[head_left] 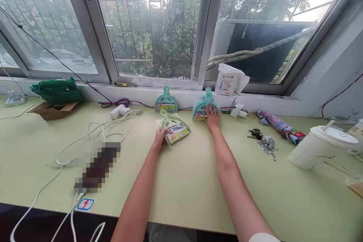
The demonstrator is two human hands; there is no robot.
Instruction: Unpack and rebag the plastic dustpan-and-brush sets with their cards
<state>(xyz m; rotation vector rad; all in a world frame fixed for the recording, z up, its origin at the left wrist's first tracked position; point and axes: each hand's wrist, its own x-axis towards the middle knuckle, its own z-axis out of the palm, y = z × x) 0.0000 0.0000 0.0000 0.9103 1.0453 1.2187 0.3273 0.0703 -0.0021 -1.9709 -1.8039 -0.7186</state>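
Observation:
My left hand (160, 138) grips the left edge of a light green dustpan-and-brush set (176, 130) in a clear plastic bag, held tilted low over the table. Its fingers go partly out of sight at the bag's edge. My right hand (212, 118) lies with fingers spread on the front of a stack of teal dustpan sets (202, 107), also bagged, leaning by the wall under the window. Between and behind my hands, another teal dustpan set (166, 100) stands upright against the wall. Printed labels show on the packs.
Left are a blurred dark device (98, 168), white cables (82, 141), a cardboard box (53, 110) and a green bag (58, 90). Right are keys (265, 141), a folded umbrella (280, 125) and a lidded white cup (320, 147). A white paper bag (230, 80) stands on the sill.

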